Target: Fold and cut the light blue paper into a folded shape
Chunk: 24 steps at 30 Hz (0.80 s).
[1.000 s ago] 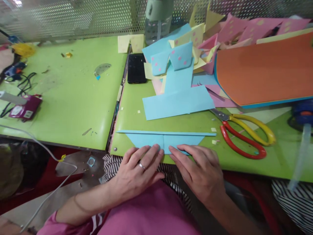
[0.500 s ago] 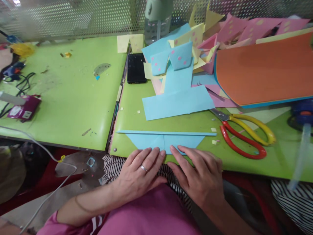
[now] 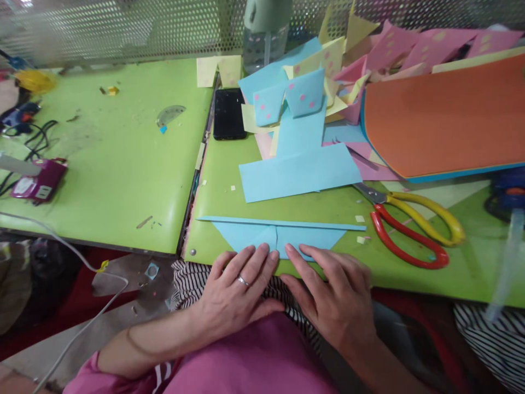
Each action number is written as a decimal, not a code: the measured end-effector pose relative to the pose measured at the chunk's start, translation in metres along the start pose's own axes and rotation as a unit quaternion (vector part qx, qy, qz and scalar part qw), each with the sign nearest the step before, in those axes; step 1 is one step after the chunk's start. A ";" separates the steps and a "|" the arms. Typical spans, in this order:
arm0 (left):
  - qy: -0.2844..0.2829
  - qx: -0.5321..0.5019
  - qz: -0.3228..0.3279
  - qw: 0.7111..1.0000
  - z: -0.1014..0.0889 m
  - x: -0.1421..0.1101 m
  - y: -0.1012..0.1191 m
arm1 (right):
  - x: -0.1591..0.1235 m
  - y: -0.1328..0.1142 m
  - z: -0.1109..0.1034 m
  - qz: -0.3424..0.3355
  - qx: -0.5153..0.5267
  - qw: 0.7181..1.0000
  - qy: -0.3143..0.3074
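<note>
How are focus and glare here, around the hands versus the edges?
Head view, centre: the left hand, right hand and folded blue paper look fairly crisp; head view, side edges: the purple box and dark blue object look blurred; head view, left half: the green tabletop shows a mild pale sheen.

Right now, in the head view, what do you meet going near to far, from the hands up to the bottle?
Left hand and right hand (side by side) → folded blue paper → blue paper strip → black phone → bottle.
</note>
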<state>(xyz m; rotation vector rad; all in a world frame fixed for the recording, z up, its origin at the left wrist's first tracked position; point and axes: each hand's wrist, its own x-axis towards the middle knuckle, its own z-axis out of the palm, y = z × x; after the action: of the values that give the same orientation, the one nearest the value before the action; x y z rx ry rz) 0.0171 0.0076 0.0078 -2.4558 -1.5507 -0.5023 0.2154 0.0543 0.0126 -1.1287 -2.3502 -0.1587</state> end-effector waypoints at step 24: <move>-0.064 -0.014 0.016 0.998 -0.011 0.015 -0.006 | 0.001 0.002 -0.002 -0.015 0.008 1.000 -0.020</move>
<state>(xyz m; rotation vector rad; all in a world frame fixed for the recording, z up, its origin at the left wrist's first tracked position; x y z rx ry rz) 0.0158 0.0186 0.0236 -2.5752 -1.5576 -0.3705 0.2172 0.0558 0.0141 -1.0983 -2.3995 -0.1283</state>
